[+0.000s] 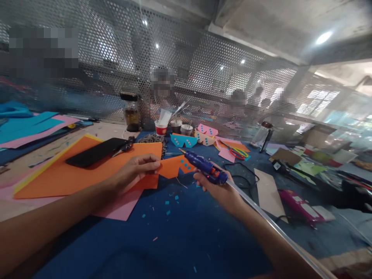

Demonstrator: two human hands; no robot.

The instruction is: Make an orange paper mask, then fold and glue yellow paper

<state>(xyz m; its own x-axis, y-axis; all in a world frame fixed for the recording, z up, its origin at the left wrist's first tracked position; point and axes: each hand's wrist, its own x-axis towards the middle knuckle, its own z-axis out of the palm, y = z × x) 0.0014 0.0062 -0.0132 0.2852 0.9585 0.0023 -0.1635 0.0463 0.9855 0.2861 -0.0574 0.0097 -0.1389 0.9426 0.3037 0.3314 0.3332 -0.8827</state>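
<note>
My left hand [138, 167] pinches the edge of a small orange paper cut-out [172, 166] dotted with blue squares, lifted just above the blue table cover. My right hand [219, 188] grips a blue hot glue gun [205, 167], its nozzle pointing left toward the cut-out. A clear glue stick [261, 217] runs back from the gun along my forearm. Tiny blue paper squares [170, 203] lie scattered on the cover below.
A large orange sheet [72, 170] with a black phone [95, 152] and scissors [123, 148] lies left, over pink paper [122, 205]. Cups [161, 127], a jar [132, 112] and finished paper shapes [183, 140] stand behind. A pink glue gun [299, 205] and cardboard strip [269, 192] lie right. Perforated metal screen at back.
</note>
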